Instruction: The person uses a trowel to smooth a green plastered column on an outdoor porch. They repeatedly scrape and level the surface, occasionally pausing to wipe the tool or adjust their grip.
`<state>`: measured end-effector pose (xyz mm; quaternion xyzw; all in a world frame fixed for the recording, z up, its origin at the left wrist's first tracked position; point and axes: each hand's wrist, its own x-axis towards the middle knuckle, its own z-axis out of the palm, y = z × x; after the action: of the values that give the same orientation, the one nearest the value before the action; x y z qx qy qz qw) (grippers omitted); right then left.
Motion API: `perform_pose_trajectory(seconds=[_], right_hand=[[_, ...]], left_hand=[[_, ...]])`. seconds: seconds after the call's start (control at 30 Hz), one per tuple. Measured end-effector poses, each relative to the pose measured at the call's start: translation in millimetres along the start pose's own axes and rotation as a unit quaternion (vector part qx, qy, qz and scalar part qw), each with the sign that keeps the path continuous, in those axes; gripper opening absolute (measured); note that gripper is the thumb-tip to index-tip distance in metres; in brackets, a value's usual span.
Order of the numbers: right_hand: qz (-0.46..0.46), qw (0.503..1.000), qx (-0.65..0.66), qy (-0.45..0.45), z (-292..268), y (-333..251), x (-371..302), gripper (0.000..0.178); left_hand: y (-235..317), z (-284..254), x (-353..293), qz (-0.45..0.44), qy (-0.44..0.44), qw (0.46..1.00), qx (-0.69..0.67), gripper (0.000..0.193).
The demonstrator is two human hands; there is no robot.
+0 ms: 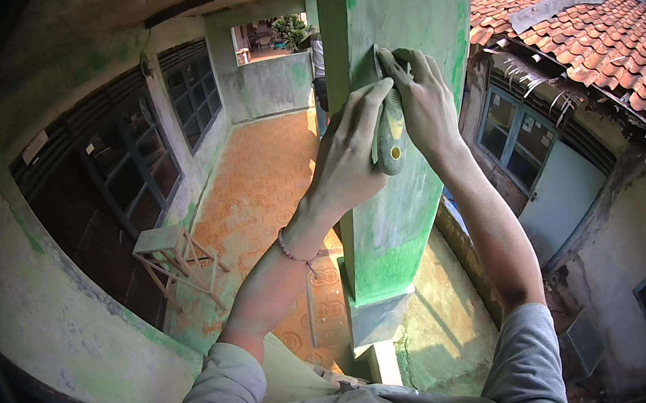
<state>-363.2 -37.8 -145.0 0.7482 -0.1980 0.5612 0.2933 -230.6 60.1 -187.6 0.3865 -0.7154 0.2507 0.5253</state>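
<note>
My left hand (353, 144) is closed on the handle of a scraper (392, 125), grey-green and yellow with a hole at its butt end. My right hand (424, 101) is closed over the upper part of the scraper, fingers bent near the blade, of which only a thin edge shows. That blade lies against a tall square pillar (386, 246), whose green paint is patchy and whitish in places. Both arms reach up in front of me, pale dust on the skin. A beaded bracelet circles my left wrist.
A wooden stool or stand (177, 256) rests on the orange patterned tile floor (248, 179) at left. Beyond the pillar a person (320, 79) is partly hidden. Framed windows (134, 152) line the left wall. To the right stands a building with a tiled roof (603, 55).
</note>
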Motion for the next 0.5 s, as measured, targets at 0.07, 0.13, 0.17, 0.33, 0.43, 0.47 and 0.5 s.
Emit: perform_pose_trajectory(seconds=[0.07, 0.13, 0.17, 0.33, 0.43, 0.47, 0.5], right_hand=[[0.000, 0.999, 0.043, -0.024, 12, 5, 1, 0.052], [0.000, 0.999, 0.038, -0.021, 13, 4, 7, 0.046], [0.010, 0.999, 0.040, -0.026, 13, 4, 9, 0.044], [-0.054, 0.998, 0.030, -0.019, 21, -5, 18, 0.057], [-0.071, 0.996, -0.012, 0.045, 33, -3, 31, 0.054], [-0.075, 0.995, -0.016, 0.060, 36, -5, 37, 0.052], [-0.085, 0.993, -0.023, 0.083, 40, -8, 47, 0.046]], left_hand=[[-30, 5, -3, -0.010, 0.047, 0.999, 0.012, 0.072], [-61, 19, -3, -0.051, 0.114, 0.992, -0.006, 0.071], [-76, 28, 1, -0.083, 0.102, 0.991, -0.037, 0.068], [-197, 76, 9, -0.274, 0.108, 0.908, -0.298, 0.061], [-242, 103, 22, -0.282, 0.065, 0.902, -0.321, 0.064], [-257, 109, 23, -0.297, 0.080, 0.882, -0.357, 0.064], [-278, 116, 20, -0.312, 0.098, 0.860, -0.391, 0.064]])
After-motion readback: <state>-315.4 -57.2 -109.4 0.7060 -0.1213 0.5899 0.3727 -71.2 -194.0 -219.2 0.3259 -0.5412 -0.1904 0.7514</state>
